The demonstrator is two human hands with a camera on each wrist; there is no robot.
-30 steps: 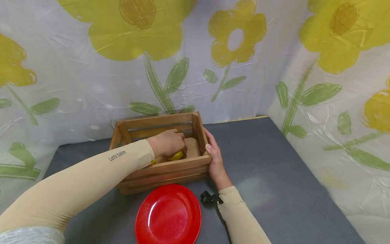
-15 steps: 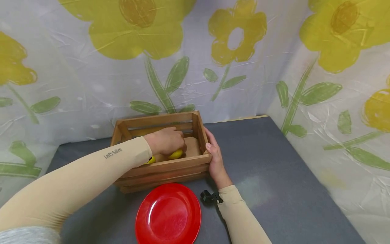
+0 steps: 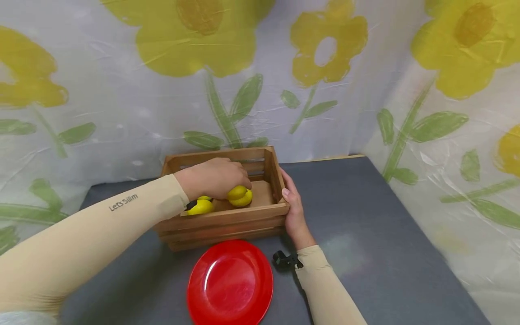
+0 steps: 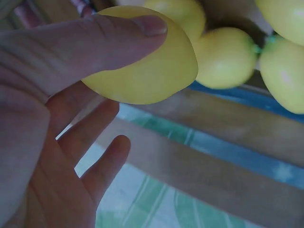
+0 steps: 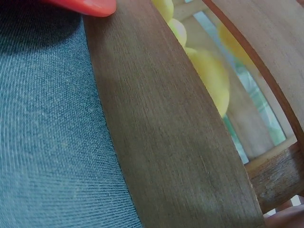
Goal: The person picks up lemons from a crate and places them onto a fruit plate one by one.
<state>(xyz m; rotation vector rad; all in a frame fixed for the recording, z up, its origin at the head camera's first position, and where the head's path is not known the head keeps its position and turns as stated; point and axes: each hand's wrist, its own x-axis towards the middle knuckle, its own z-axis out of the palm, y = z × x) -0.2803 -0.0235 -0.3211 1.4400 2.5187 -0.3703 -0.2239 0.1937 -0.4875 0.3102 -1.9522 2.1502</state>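
A wooden crate (image 3: pixel 223 217) stands on the grey table with yellow lemons inside. My left hand (image 3: pixel 227 180) reaches into it from the left and grips one lemon (image 3: pixel 237 192), held just above another lemon (image 3: pixel 245 200). A third lemon (image 3: pixel 200 207) lies under my wrist. In the left wrist view my thumb (image 4: pixel 109 42) presses over the held lemon (image 4: pixel 147 71), with other lemons (image 4: pixel 225 57) behind it. My right hand (image 3: pixel 291 201) rests flat against the crate's right end, thumb at the rim. The right wrist view shows the crate wall (image 5: pixel 161 133) and a lemon (image 5: pixel 211 78) through the slats.
A red plate (image 3: pixel 230 284) lies on the grey table (image 3: pixel 365 234) right in front of the crate. A flower-print plastic sheet (image 3: pixel 122 113) closes off the back and the right side. A black wrist mount (image 3: pixel 284 261) sits by my right sleeve.
My left hand has risen inside the crate with a lemon in its grip, uncovering the lemons below. The right hand has stayed on the crate's end.
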